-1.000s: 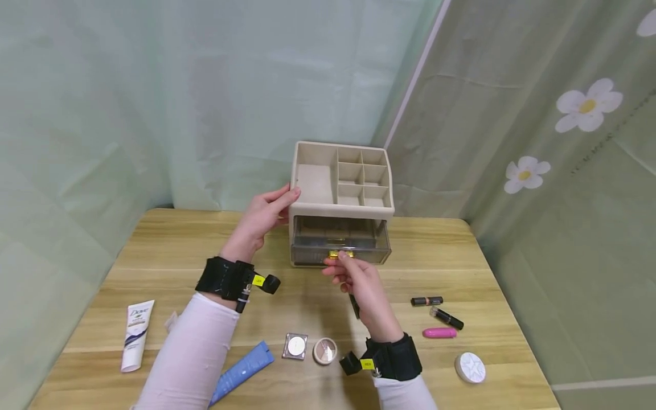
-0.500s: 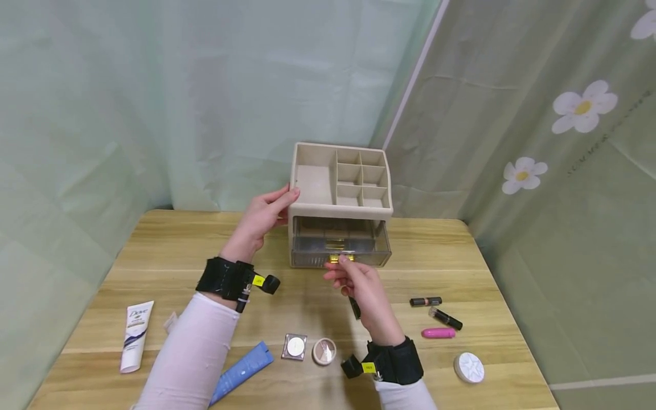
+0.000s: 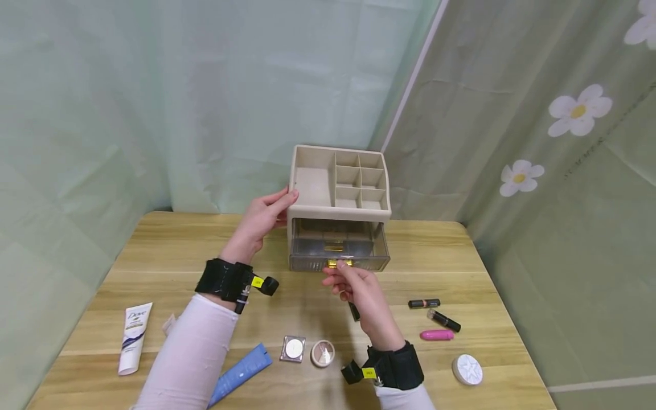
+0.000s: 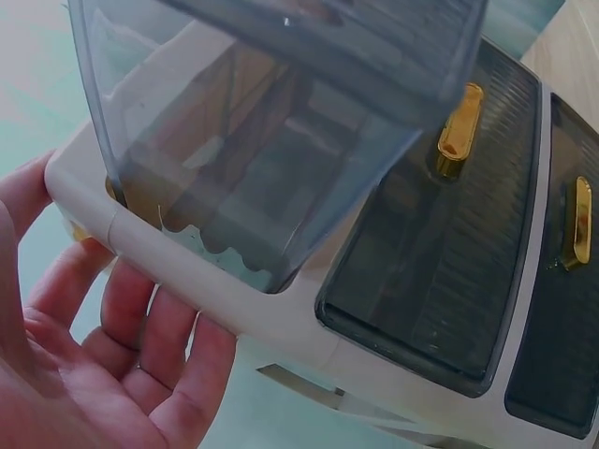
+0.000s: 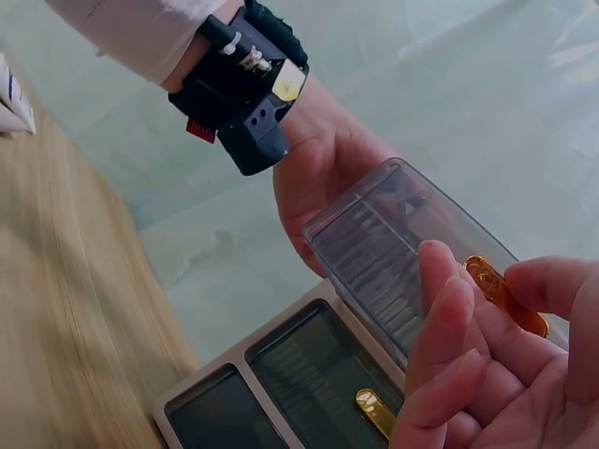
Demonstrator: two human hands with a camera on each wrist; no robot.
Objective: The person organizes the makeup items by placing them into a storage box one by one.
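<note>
Drawer [image 3: 368, 263] stands part-way out of the organizer [image 3: 340, 213], just beyond my right fingers [image 5: 447, 323], which pinch its gold handle [image 5: 505, 297], the one spot on that see-through front that offers a hold. Farther back and to their left, my left fingers [image 4: 211, 360] grip the organizer's side, thumb by the top edge, and from my remote seat I judge this keeps it from sliding over the desk [image 3: 425, 250] under a pull
</note>
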